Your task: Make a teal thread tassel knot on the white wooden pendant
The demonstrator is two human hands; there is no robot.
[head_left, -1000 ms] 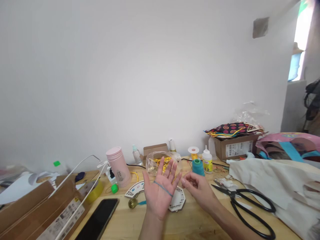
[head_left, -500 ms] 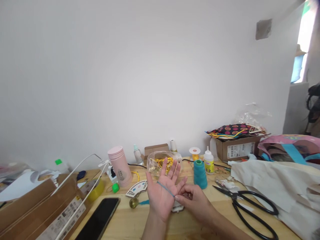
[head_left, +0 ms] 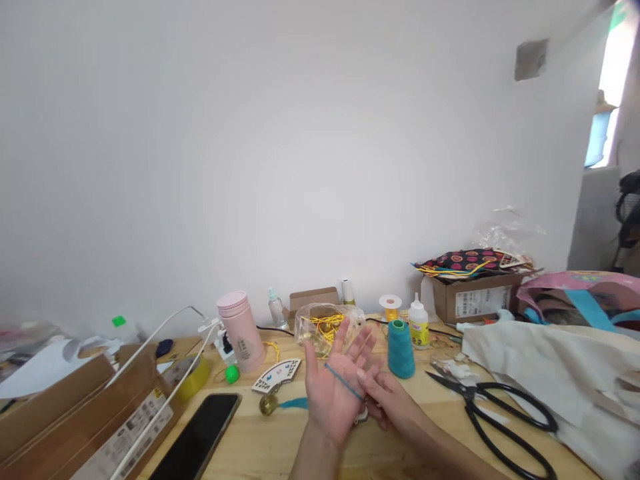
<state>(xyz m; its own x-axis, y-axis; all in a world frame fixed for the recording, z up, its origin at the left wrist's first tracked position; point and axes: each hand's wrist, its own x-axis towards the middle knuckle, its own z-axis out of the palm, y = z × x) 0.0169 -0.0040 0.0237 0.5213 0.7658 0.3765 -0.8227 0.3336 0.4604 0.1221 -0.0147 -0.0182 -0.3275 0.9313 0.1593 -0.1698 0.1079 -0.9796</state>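
My left hand (head_left: 334, 393) is palm up with its fingers spread, and a band of teal thread (head_left: 344, 381) runs slantwise across the palm. Against the little-finger edge of that palm, my right hand (head_left: 387, 399) is closed with thumb and fingers pinching at the lower end of the thread. The exact grip is partly hidden. A cone of teal thread (head_left: 401, 350) stands upright just beyond my right hand. Left of my left wrist lie a brass-coloured round piece (head_left: 269, 404) and a teal tassel (head_left: 294, 403). A pale object beneath my hands is mostly covered.
Large black scissors (head_left: 493, 407) lie open at the right, beside white cloth (head_left: 545, 373). A glue bottle (head_left: 419, 323), a spool of orange thread (head_left: 390, 308) and a bag of yellow cord (head_left: 310, 327) line the back. Leftward are a pink cup (head_left: 241, 333), a phone (head_left: 197, 437) and a cardboard box (head_left: 85, 420).
Both hands have shifted slightly right in view. My right hand has turned, its thumb now over the palm's edge and its fingers tucked below. The teal band across the palm looks thicker.
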